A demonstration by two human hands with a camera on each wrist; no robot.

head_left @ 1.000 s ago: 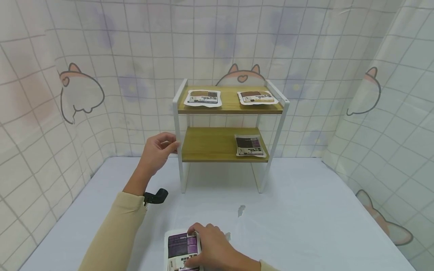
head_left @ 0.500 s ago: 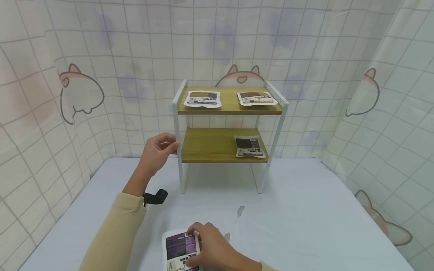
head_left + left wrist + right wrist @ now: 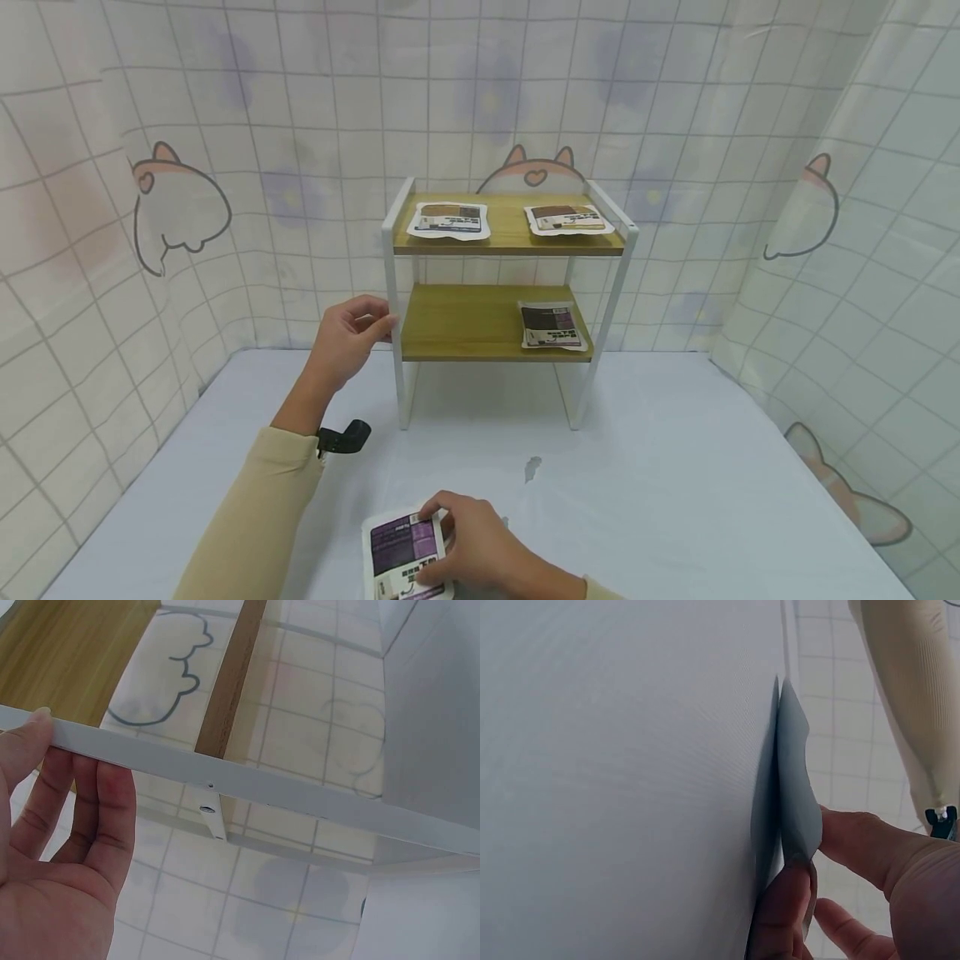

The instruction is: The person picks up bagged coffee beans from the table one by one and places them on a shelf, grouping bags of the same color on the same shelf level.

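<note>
At the left side of a two-tier shelf rack (image 3: 513, 248), my left hand (image 3: 341, 337) pinches the white upright post (image 3: 157, 756). In the left wrist view the thumb lies on one face of the post and the fingers bend behind it. My right hand (image 3: 480, 542) grips the right edge of a flat white packet (image 3: 403, 542) with a purple and black label, low in the head view. The right wrist view shows this packet (image 3: 795, 776) edge-on, thumb on one face and a finger under the other, close over the white tabletop.
Two flat packets lie on the upper board, a left one (image 3: 450, 221) and a right one (image 3: 568, 219). A dark-labelled packet (image 3: 552, 325) lies at the right of the lower board (image 3: 457, 325). A grid-patterned curtain (image 3: 315, 100) surrounds the table (image 3: 660, 467).
The right hand has shifted slightly to the right at the packet's edge, and the packet has turned a little under it. The left hand stays on the post.
</note>
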